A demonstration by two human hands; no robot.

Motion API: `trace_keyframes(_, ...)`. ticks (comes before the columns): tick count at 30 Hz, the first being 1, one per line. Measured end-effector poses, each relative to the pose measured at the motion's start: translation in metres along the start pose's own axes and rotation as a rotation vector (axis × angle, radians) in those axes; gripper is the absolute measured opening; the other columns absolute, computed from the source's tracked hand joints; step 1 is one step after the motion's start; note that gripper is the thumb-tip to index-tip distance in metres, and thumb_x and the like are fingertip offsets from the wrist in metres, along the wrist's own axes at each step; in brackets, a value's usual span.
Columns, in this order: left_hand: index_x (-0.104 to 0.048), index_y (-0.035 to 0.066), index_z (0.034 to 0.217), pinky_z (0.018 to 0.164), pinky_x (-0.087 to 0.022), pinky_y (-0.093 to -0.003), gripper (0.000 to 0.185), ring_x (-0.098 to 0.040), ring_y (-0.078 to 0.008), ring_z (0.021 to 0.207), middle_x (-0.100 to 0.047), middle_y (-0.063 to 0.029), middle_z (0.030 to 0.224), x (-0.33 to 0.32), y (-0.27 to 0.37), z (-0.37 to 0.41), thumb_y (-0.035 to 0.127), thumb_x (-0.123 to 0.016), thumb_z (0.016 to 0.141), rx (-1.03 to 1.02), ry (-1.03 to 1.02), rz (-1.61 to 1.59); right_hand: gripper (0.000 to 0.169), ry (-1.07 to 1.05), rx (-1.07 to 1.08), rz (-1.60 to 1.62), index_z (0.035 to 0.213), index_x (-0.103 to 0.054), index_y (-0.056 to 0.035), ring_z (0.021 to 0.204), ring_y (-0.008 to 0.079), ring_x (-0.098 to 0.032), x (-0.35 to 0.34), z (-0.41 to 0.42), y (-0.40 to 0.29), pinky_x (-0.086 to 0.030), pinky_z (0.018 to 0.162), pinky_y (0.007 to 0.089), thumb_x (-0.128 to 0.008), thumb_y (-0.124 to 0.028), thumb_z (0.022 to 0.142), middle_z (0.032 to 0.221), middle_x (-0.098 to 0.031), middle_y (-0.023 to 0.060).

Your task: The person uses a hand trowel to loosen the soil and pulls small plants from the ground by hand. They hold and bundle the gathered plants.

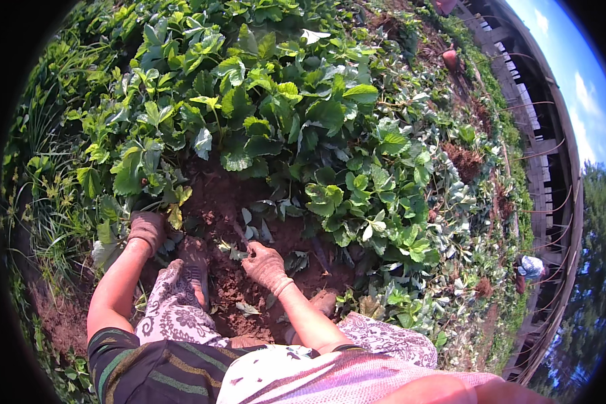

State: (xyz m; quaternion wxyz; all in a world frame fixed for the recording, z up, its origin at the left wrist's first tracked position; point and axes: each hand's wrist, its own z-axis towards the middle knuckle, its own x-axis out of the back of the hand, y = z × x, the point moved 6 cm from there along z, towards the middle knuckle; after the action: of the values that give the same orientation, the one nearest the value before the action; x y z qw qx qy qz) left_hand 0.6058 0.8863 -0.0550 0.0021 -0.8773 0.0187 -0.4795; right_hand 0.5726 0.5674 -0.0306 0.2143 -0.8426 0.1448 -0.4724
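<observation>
My left hand (148,230), in a soil-stained glove, reaches in at the base of a leafy strawberry plant (137,169). Its fingers are hidden by leaves, so their grip does not show. My right hand (265,265), gloved too, is closed around a thin soil-covered hand tool (240,231). The tool's shaft points away from me, and its far end is lost against the earth. Loose reddish-brown soil (235,283) lies between my hands and feet, with a few torn leaves on it. Ahead stands a dense bed of strawberry plants (283,111).
My shoes (194,267) rest on the soil on both sides. A dark narrow bar (320,256) lies right of my right hand. Uprooted plants with root clumps (463,160) cover the ground at right, before a long wooden structure (540,146). A person (530,267) is farther off.
</observation>
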Motion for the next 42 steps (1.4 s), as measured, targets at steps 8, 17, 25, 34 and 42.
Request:
trace_keyframes(8, -0.074, 0.012, 0.097, 0.111, -0.031, -0.0489, 0.036, -0.048, -0.0324, 0.127, -0.064, -0.0147, 0.121, 0.026, 0.048, -0.012, 0.037, -0.065, 0.072, -0.514, 0.274, 0.074, 0.034, 0.106, 0.076, 0.2, 0.101, -0.066, -0.0027, 0.076, 0.0245, -0.069, 0.002, 0.013, -0.028, -0.054, 0.073, 0.0338, -0.074, -0.016, 0.071, 0.082, -0.07, 0.0134)
trace_keyframes(17, -0.073, 0.006, 0.09, 0.074, -0.054, -0.0423, 0.033, -0.07, -0.0319, 0.087, -0.072, -0.016, 0.092, -0.058, -0.047, -0.081, 0.035, -0.068, 0.075, -0.053, -0.201, -0.02, 0.026, -0.031, 0.166, -0.256, 0.098, -0.065, -0.0057, 0.088, 0.0398, -0.066, 0.015, 0.01, -0.069, -0.053, 0.078, 0.0465, -0.064, -0.022, 0.078, 0.088, -0.069, 0.0203)
trace_keyframes(25, -0.066, 0.013, 0.101, 0.079, -0.049, -0.048, 0.03, -0.059, -0.0308, 0.103, -0.06, -0.0079, 0.109, 0.005, 0.092, 0.008, 0.032, -0.062, 0.077, -0.621, 0.504, -0.079, 0.023, -0.361, 0.354, -0.585, 0.093, -0.073, -0.0045, 0.096, 0.0351, -0.068, 0.044, 0.052, -0.141, -0.055, 0.082, 0.0442, -0.065, -0.021, 0.079, 0.097, -0.071, 0.0184)
trace_keyframes(34, -0.064, 0.008, 0.113, 0.078, -0.053, -0.0451, 0.032, -0.069, -0.034, 0.087, -0.07, -0.0186, 0.094, -0.004, 0.045, 0.069, 0.016, -0.055, 0.084, -0.151, 0.545, -0.019, 0.031, -0.298, 0.19, -0.535, 0.106, -0.068, -0.0044, 0.101, 0.0341, -0.067, -0.019, 0.062, -0.124, -0.053, 0.088, 0.0441, -0.059, -0.025, 0.085, 0.105, -0.07, 0.0192)
trace_keyframes(42, -0.072, 0.009, 0.104, 0.083, -0.053, -0.044, 0.026, -0.068, -0.0301, 0.1, -0.072, -0.0153, 0.103, -0.015, 0.019, 0.087, 0.017, -0.051, 0.089, 0.109, 0.369, -0.06, 0.032, -0.301, 0.221, -0.593, 0.109, -0.068, -0.006, 0.098, 0.0354, -0.067, -0.023, 0.074, -0.132, -0.054, 0.085, 0.0443, -0.059, -0.022, 0.083, 0.101, -0.07, 0.0201)
